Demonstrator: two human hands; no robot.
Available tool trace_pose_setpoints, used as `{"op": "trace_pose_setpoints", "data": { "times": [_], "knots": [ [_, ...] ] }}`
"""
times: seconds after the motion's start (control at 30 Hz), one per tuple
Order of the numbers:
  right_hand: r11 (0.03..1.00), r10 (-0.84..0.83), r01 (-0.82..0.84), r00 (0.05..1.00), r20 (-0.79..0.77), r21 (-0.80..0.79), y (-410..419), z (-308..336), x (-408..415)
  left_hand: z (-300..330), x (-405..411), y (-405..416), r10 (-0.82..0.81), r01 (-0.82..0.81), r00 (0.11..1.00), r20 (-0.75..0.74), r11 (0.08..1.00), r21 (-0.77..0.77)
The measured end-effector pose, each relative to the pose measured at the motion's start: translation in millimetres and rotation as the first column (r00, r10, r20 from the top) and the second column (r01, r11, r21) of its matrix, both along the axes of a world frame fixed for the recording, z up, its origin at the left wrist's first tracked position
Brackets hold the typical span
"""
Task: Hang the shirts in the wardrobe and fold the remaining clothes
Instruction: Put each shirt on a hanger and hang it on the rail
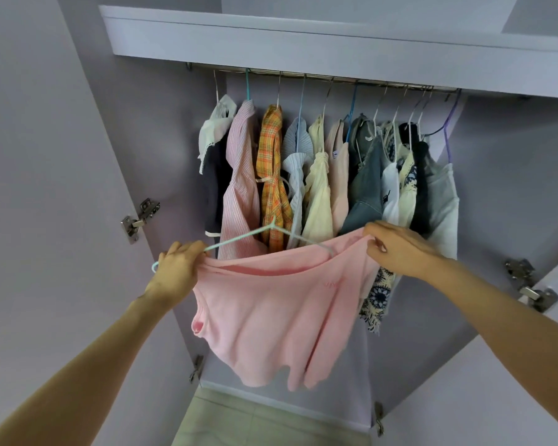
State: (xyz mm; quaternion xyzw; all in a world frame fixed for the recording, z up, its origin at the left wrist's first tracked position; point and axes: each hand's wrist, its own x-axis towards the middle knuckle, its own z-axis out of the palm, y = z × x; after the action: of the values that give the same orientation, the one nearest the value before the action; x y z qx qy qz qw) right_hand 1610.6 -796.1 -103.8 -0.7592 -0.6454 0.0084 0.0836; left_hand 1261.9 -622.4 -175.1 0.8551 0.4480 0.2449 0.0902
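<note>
Shirt (271, 310) half on hanger (255, 235); our left hand (178, 268) grips both, right hand (397, 247) pinches hem — hanger may snag or slip out.

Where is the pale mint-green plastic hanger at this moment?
In the head view, the pale mint-green plastic hanger sits left of centre, partly inside the pink cotton shirt, held by the left hand, before the orange checked shirt.

Left hand (178, 268) grips one edge of a pink shirt (277, 317) and a mint hanger (261, 235); right hand (397, 249) pinches the opposite edge; behind, shirts hang along the wardrobe rail (319, 75), among them an orange plaid shirt (273, 175).
</note>
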Motion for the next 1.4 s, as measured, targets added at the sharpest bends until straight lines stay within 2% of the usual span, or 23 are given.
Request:
{"op": "trace_pose_setpoints", "data": {
  "times": [0.1,0.27,0.37,0.47,0.6,0.7,0.8,0.87,1.0,1.1,1.17,1.3,1.4],
  "knots": [
    [0.998,0.015,-0.014,1.0,-0.011,0.067,7.2,2.7,-13.9,12.7,10.6,-4.1,-0.063,0.062,0.992,0.113,0.998,0.015],
    [0.978,0.014,-0.028,0.998,0.069,0.207,4.5,7.3,-16.6,22.5,21.9,-7.8,-0.103,0.103,0.995,-0.001,0.99,0.094],
    [0.983,-0.036,0.013,0.992,0.122,0.185,-4.0,3.0,-13.0,23.9,25.1,-8.9,-0.093,0.087,0.992,0.086,0.994,0.07],
    [0.982,-0.101,0.095,0.994,0.032,0.164,-13.6,-6.5,-9.4,26.2,27.5,-8.8,-0.092,0.085,0.983,0.157,0.995,0.051],
    [0.993,-0.098,0.097,0.995,0.007,0.068,-21.5,-18.1,-4.3,28.4,33.1,-10.3,-0.136,0.122,0.981,0.135,0.987,0.104],
    [0.996,-0.092,0.092,0.993,-0.077,-0.007,-29.6,-28.3,-6.1,31.1,40.3,-10.8,-0.19,0.174,0.973,0.135,0.977,0.12],
    [0.997,-0.07,0.072,0.986,-0.152,0.005,-43.5,-36.1,-11.7,29.6,50.4,-11.5,-0.242,0.228,0.959,0.147,0.968,0.106],
    [0.994,-0.096,0.103,0.978,-0.187,0.031,-54.1,-39.9,-14.7,27.4,62.2,-15.2,-0.289,0.279,0.945,0.152,0.957,0.084],
    [0.978,-0.203,0.206,0.936,-0.287,-0.022,-84.3,-37.0,-12.7,18.7,103.5,-33.3,-0.411,0.405,0.899,0.153,0.912,0.069],
    [0.945,-0.322,0.32,0.888,-0.329,-0.063,-119.3,-32.8,-4.8,9.5,148.9,-50.6,-0.442,0.451,0.874,0.201,0.893,0.004],
    [0.931,-0.357,0.359,0.85,-0.389,-0.07,-138.6,-29.1,-1.3,4.2,174.4,-59.5,-0.467,0.484,0.865,0.182,0.873,-0.059],
    [0.86,-0.446,0.501,0.641,-0.624,-0.1,-182.5,-13.0,-0.9,7.4,234.3,-83.7,-0.607,0.622,0.783,0.138,0.773,-0.127],
    [0.747,-0.496,0.658,0.448,-0.744,-0.101,-206.1,-2.4,0.6,14.7,278.8,-103.9,-0.684,0.683,0.728,0.041,0.719,-0.133]
  ]
}}
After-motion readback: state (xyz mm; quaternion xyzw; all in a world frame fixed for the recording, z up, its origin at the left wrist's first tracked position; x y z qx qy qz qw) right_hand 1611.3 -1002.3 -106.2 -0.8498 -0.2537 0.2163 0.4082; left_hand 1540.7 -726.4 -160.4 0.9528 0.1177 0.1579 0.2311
